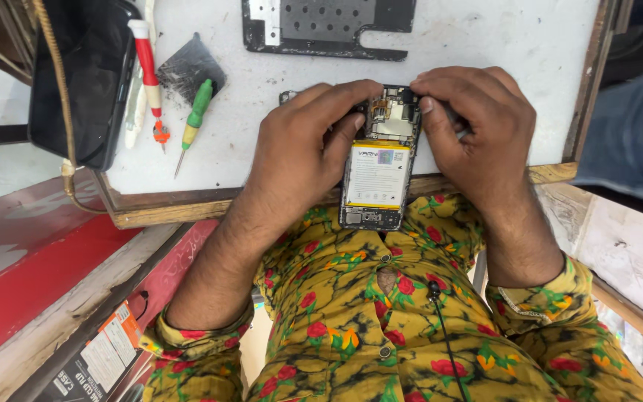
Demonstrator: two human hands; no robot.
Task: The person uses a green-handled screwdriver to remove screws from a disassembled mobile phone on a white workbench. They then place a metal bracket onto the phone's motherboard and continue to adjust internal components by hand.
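Head view: an opened phone (379, 171), back cover off with its white-and-yellow battery exposed, rests half on the near edge of the white desk (485, 45) and half over the person's lap, a position that braces it while keeping the far circuit end up under the fingertips. The left hand (303, 149) clamps the phone's left side, thumb pressed onto the board; the right hand (474, 126) is curled shut against its far right corner, pinching there. A red-handled screwdriver (148, 71) and green-handled screwdriver (195, 119) lie to the left, and a dark metal plate (321, 26) lies far.
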